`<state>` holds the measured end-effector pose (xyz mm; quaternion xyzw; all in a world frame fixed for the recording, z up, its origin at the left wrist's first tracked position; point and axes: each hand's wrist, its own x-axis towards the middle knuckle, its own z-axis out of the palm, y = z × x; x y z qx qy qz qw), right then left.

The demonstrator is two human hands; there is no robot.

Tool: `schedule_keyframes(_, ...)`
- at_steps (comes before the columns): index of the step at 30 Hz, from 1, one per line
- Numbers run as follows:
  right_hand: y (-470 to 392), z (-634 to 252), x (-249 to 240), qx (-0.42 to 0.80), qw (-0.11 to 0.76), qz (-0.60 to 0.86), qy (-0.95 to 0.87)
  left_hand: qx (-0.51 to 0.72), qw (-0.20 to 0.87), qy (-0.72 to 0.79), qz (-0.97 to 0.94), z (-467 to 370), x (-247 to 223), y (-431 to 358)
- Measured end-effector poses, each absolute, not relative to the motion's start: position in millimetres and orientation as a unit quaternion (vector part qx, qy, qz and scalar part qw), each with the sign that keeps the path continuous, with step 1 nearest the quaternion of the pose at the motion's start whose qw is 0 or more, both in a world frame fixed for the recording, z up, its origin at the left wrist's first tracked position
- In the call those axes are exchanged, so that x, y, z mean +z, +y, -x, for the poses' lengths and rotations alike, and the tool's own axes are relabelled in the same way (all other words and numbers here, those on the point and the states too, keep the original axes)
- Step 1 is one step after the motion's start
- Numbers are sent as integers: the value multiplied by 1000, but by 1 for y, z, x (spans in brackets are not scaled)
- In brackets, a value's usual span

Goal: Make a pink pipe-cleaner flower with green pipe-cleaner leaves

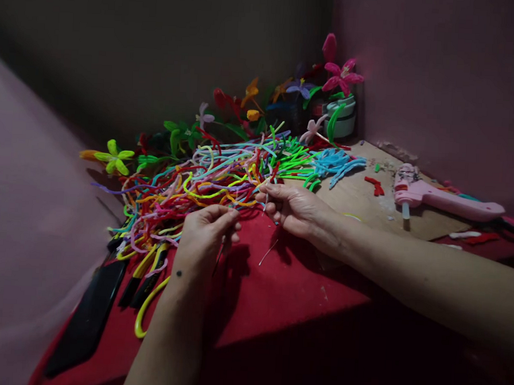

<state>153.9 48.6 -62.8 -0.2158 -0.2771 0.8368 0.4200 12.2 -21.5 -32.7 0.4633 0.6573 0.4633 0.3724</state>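
Note:
My left hand (205, 233) is closed in a pinch over the red cloth. A thin dark piece (219, 259) shows below its fingers, too small to name. Just to the right, my right hand (297, 209) has its thumb and finger pressed together on a thin white strand (265, 204), which hangs down from them. A short pale strand (268, 253) lies on the cloth below. Behind both hands spreads a tangled heap of colourful pipe cleaners (214, 184), with green pipe cleaners (295, 157) and blue pipe cleaners (333, 165) at its right end.
A pink glue gun (450, 200) rests on a brown board (347, 200) at right. Pipe-cleaner flowers (343, 76) stand along the wall, near a pale container (342, 119). Yellow-and-black tool handles (149, 273) and a flat black slab (89, 316) lie on the red cloth (272, 308) at left.

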Motion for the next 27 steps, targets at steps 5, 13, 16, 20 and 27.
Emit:
schedule_keyframes(5,43,-150,-67,830,400,219,-322,474,410,605,-491,-21,-36,-23)
schedule_keyframes(13,37,-147,-74,827,388,183,-363,434,454,617,-475,-28,-44,-20)
schedule_keyframes(16,37,-145,-78,825,386,170,-377,431,458,623,-465,-28,-45,-20)
schedule_keyframes(20,37,-145,-79,814,393,181,-389,425,433,632,-481,-30,-44,-19)
schedule_keyframes(27,35,-146,-78,794,415,208,-393,435,422,628,-488,-34,-41,-20)
